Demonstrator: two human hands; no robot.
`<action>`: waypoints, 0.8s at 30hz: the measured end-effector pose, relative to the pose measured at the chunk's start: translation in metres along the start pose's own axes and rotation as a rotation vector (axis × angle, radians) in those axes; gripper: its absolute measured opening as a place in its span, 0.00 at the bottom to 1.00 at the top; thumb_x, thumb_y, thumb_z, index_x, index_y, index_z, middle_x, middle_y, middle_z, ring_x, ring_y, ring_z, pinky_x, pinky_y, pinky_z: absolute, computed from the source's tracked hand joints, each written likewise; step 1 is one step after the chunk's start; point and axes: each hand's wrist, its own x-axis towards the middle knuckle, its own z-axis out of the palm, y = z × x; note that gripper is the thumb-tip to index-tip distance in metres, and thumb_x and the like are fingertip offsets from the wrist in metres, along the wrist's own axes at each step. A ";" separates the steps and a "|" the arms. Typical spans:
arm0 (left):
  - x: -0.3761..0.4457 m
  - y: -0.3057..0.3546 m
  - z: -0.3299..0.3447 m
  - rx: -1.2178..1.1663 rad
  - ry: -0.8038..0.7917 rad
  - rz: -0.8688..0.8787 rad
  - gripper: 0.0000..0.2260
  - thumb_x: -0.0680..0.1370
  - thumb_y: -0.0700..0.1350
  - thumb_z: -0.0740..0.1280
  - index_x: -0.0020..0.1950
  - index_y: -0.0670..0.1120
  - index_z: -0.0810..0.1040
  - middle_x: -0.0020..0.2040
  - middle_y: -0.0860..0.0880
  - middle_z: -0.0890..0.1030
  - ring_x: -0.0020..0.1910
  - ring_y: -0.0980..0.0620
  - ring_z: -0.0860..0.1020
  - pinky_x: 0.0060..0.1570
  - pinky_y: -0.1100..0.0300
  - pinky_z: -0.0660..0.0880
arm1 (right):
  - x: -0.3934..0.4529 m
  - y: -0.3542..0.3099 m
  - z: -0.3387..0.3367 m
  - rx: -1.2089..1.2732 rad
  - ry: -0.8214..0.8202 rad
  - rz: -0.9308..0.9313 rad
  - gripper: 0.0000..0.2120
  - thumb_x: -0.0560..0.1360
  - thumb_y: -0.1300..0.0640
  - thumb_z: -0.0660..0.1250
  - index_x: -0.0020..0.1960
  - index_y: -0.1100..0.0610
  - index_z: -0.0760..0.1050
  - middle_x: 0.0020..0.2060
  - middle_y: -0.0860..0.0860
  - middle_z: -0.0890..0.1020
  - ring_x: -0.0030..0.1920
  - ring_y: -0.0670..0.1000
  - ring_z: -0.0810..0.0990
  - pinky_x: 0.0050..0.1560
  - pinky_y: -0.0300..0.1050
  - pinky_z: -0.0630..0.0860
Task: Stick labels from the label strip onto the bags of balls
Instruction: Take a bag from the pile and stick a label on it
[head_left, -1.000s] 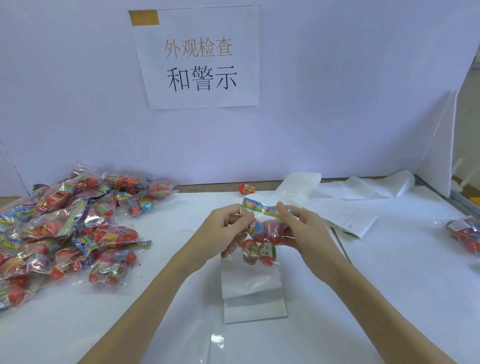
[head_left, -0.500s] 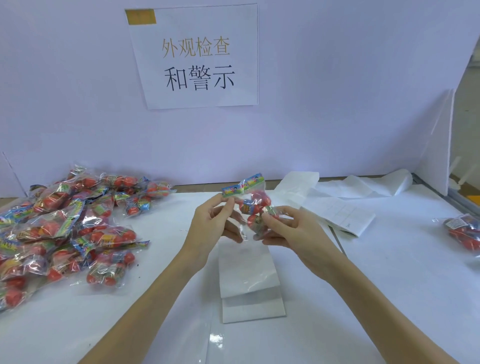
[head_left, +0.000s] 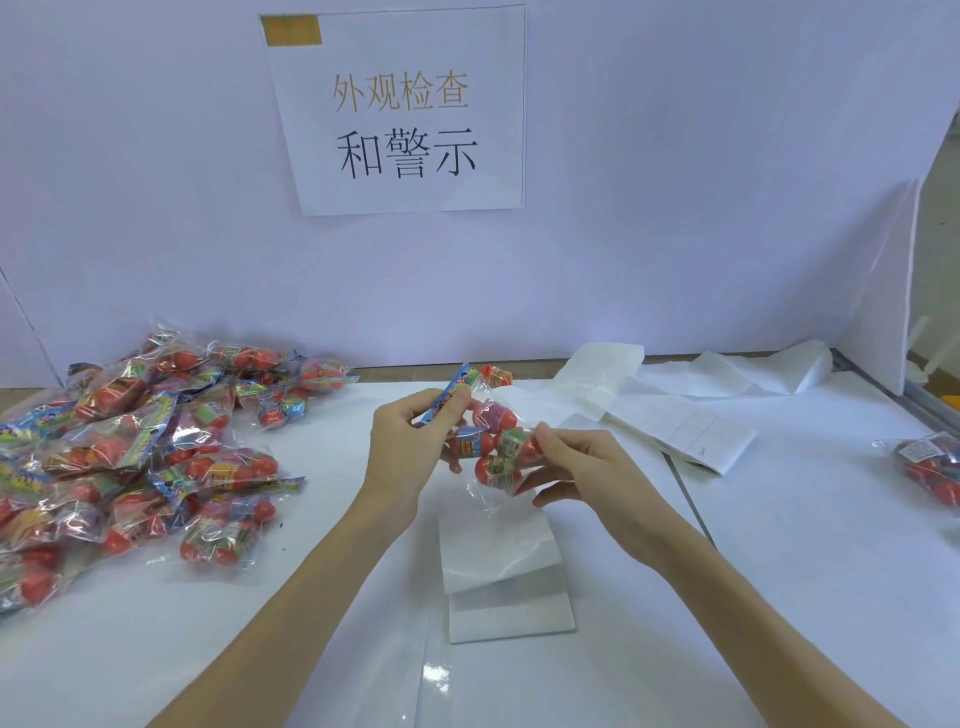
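White paper covers the bench (head_left: 779, 597) under my forearms, and a pale partition wall closes it off behind.

Nearest to me, directly below my fingers, lies the folded white backing of the label strip (head_left: 501, 566), flat, its long axis running away from me. I cannot make out an unpeeled label on it from here.

Above it, held clear of the bench, is the clear plastic bag of red balls with coloured bands (head_left: 488, 449). Its long axis tilts from upper left to lower right. My left hand (head_left: 410, 444) pinches the printed blue header at the upper end, fingers curled round it. My right hand (head_left: 582, 467) pinches the lower end, thumb and forefinger closed on the film beside the balls. The bag lies between the two hands; neither hand is free.

Judgement: whether this bag already carries a label cannot be read from this side.

Left of my left hand sits the heap of similar bags (head_left: 145, 452). Right of my right hand, further back, lie the printed label sheets (head_left: 685, 431); well apart at the far right, one separate bag with a white label (head_left: 930, 462).
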 end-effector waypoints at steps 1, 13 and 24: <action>-0.002 0.000 0.002 0.002 0.026 0.015 0.08 0.80 0.48 0.73 0.48 0.45 0.88 0.36 0.48 0.84 0.29 0.51 0.81 0.24 0.59 0.75 | 0.000 0.000 0.001 -0.007 0.007 -0.007 0.19 0.87 0.51 0.58 0.54 0.59 0.85 0.46 0.54 0.89 0.45 0.55 0.88 0.45 0.45 0.82; -0.004 -0.002 0.002 0.085 0.109 0.174 0.09 0.82 0.49 0.70 0.45 0.48 0.84 0.32 0.51 0.81 0.26 0.52 0.77 0.23 0.59 0.75 | -0.001 0.003 -0.006 -0.105 -0.086 -0.003 0.08 0.82 0.56 0.70 0.57 0.59 0.83 0.46 0.53 0.89 0.46 0.50 0.88 0.46 0.38 0.80; 0.000 -0.001 -0.004 0.259 0.119 0.242 0.03 0.77 0.51 0.75 0.48 0.54 0.85 0.42 0.50 0.75 0.35 0.55 0.68 0.37 0.65 0.70 | -0.001 0.003 -0.006 -0.138 0.088 -0.099 0.04 0.81 0.57 0.73 0.55 0.55 0.84 0.44 0.51 0.89 0.43 0.53 0.89 0.41 0.39 0.82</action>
